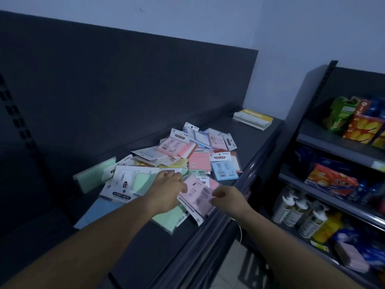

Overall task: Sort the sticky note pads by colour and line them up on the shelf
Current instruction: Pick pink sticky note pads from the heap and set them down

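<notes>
**Dim shop corner**

The light is low and bluish. A pale wall [166, 11] rises above a dark back panel [125, 80] behind a dark shelf [262, 132]. To the right stands a dark rack [331, 202] with a slotted upright [324, 81], holding snack bags [363, 130] above and white bottles [295, 211] lower down. Pale floor [231, 270] shows between them.

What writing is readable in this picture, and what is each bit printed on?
"STICKY NOTE": header of the rear pink pack.
"STICKY NOTE": header of the blue pack.
"STICKY NOTE": header of the white-carded green pack.
Chinese characters on the red snack box: too blurred to read.
Print on the yellow-topped booklets: blurred.
Small print on the near pink pack: too small.
</notes>
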`<state>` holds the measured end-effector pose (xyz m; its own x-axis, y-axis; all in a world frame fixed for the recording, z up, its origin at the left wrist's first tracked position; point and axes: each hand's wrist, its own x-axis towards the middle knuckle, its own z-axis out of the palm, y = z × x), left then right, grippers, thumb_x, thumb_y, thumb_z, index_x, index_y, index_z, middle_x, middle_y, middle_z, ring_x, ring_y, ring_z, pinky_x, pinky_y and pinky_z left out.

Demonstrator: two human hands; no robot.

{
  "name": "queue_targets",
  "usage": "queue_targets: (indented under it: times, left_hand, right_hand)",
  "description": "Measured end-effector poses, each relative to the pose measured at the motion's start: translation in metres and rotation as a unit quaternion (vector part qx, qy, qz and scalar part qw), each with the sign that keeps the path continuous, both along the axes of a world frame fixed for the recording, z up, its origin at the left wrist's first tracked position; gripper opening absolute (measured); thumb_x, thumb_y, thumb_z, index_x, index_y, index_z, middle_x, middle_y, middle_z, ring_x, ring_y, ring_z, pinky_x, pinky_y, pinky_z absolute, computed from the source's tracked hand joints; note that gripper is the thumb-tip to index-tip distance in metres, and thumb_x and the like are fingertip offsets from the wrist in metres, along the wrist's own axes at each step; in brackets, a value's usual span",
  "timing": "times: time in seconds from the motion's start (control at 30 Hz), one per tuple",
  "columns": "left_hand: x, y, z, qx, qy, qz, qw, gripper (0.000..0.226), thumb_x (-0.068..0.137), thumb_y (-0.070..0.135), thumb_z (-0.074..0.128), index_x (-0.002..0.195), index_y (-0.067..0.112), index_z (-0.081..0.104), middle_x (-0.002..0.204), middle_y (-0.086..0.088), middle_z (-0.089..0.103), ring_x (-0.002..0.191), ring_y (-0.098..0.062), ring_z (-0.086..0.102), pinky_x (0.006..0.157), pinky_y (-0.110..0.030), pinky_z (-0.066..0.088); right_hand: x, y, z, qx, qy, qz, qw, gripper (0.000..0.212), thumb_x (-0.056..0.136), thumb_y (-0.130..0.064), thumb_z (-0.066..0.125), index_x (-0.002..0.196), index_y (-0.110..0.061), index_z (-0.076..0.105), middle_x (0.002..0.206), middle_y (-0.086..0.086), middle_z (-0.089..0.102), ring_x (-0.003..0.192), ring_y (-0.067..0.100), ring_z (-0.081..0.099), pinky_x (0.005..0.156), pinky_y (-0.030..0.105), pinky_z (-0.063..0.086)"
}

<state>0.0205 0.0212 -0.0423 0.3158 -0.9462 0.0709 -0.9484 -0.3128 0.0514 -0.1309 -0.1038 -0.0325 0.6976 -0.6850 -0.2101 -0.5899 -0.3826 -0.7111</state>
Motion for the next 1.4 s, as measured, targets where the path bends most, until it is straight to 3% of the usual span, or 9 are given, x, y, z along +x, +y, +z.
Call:
queue_targets:
  times: [0.17, 0.33, 0.47, 0.6, 0.77, 1.0, 1.17, 1.3, 1.4]
  left_hand:
    - [0.02, -0.029, -0.001, -0.089, 0.073, 0.003, 0.993, 0.019, 0.09, 0.029, 0.056, 0.104, 0.021, 0.066, 0.108, 0.007, 0.063, 0.106, -0.015, 0.053, 0.093, -0.028, 0.029]
    - [0.037, -0.062, 0.016, -0.278, 0.288, 0.115, 0.909, 0.006, 0.085, 0.018, 0.066, 0.08, 0.016, 0.063, 0.066, -0.006, 0.06, 0.052, -0.016, 0.049, 0.052, -0.029, 0.037]
    - [0.046, -0.092, 0.021, -0.318, 0.316, 0.181, 0.875, 0.013, 0.082, 0.015, 0.069, 0.072, 0.013, 0.061, 0.064, -0.004, 0.062, 0.053, -0.015, 0.051, 0.05, -0.027, 0.039]
    - [0.049, -0.126, 0.024, -0.359, 0.378, 0.233, 0.821, 0.017, 0.081, 0.011, 0.07, 0.073, 0.018, 0.056, 0.064, 0.007, 0.057, 0.055, -0.006, 0.051, 0.046, -0.011, 0.038]
    - [0.048, -0.154, 0.031, -0.387, 0.644, 0.257, 0.607, 0.024, 0.079, 0.007, 0.069, 0.099, 0.005, 0.057, 0.087, -0.01, 0.069, 0.067, -0.015, 0.069, 0.052, -0.023, 0.053]
    - [0.053, -0.144, 0.029, -0.43, 0.589, 0.307, 0.611, 0.009, 0.088, 0.014, 0.061, 0.095, 0.019, 0.064, 0.084, 0.0, 0.073, 0.068, -0.013, 0.069, 0.051, -0.023, 0.054]
    - [0.063, -0.103, 0.03, -0.511, 0.516, 0.393, 0.564, 0.01, 0.092, 0.014, 0.056, 0.098, 0.022, 0.059, 0.106, -0.008, 0.064, 0.092, -0.026, 0.06, 0.07, -0.043, 0.056]
    - [0.063, -0.073, 0.032, -0.535, 0.475, 0.419, 0.558, 0.011, 0.092, 0.009, 0.054, 0.09, 0.021, 0.055, 0.099, -0.006, 0.062, 0.082, -0.021, 0.059, 0.052, -0.03, 0.056]
    - [0.058, -0.055, 0.031, -0.528, 0.474, 0.423, 0.563, 0.011, 0.092, 0.007, 0.054, 0.09, 0.018, 0.054, 0.094, -0.005, 0.063, 0.076, -0.021, 0.059, 0.048, -0.029, 0.055]
  right_hand:
    - [0.017, -0.028, -0.003, 0.034, -0.033, 0.049, 0.998, 0.028, 0.088, -0.026, 0.062, 0.112, -0.011, 0.061, 0.109, 0.004, 0.063, 0.096, 0.018, 0.059, 0.078, 0.027, 0.048]
    - [0.042, -0.057, 0.009, 0.182, -0.162, 0.009, 0.97, 0.051, 0.088, -0.06, 0.043, 0.111, -0.019, 0.063, 0.102, -0.003, 0.068, 0.096, 0.017, 0.063, 0.091, 0.034, 0.047]
    - [0.055, -0.091, 0.017, 0.163, -0.173, 0.083, 0.968, 0.033, 0.086, -0.046, 0.058, 0.103, -0.018, 0.062, 0.096, 0.0, 0.07, 0.078, 0.01, 0.066, 0.055, 0.016, 0.049]
    - [0.073, -0.127, 0.016, 0.18, -0.202, 0.076, 0.96, 0.011, 0.091, -0.01, 0.058, 0.081, -0.008, 0.055, 0.07, 0.004, 0.06, 0.058, 0.012, 0.057, 0.055, 0.026, 0.047]
    - [0.094, -0.166, 0.015, 0.289, -0.277, 0.042, 0.916, 0.007, 0.092, -0.005, 0.055, 0.096, -0.008, 0.051, 0.08, 0.014, 0.042, 0.07, 0.023, 0.038, 0.059, 0.032, 0.034]
    - [0.125, -0.18, 0.011, 0.367, -0.24, 0.085, 0.895, 0.014, 0.093, -0.006, 0.05, 0.082, -0.011, 0.058, 0.077, 0.008, 0.063, 0.067, 0.019, 0.058, 0.069, 0.031, 0.051]
    - [0.138, -0.174, -0.015, 0.049, -0.111, 0.167, 0.978, 0.027, 0.087, -0.011, 0.057, 0.114, -0.007, 0.058, 0.115, 0.01, 0.06, 0.097, 0.022, 0.056, 0.082, 0.029, 0.044]
    - [0.145, -0.164, -0.031, -0.229, 0.078, 0.298, 0.924, 0.08, 0.075, -0.056, 0.065, 0.136, -0.013, 0.037, 0.137, 0.007, 0.042, 0.128, 0.03, 0.036, 0.104, 0.04, 0.033]
    - [0.147, -0.156, -0.032, -0.227, 0.099, 0.297, 0.922, 0.087, 0.071, -0.052, 0.07, 0.14, -0.016, 0.03, 0.139, 0.006, 0.036, 0.127, 0.032, 0.031, 0.099, 0.04, 0.033]
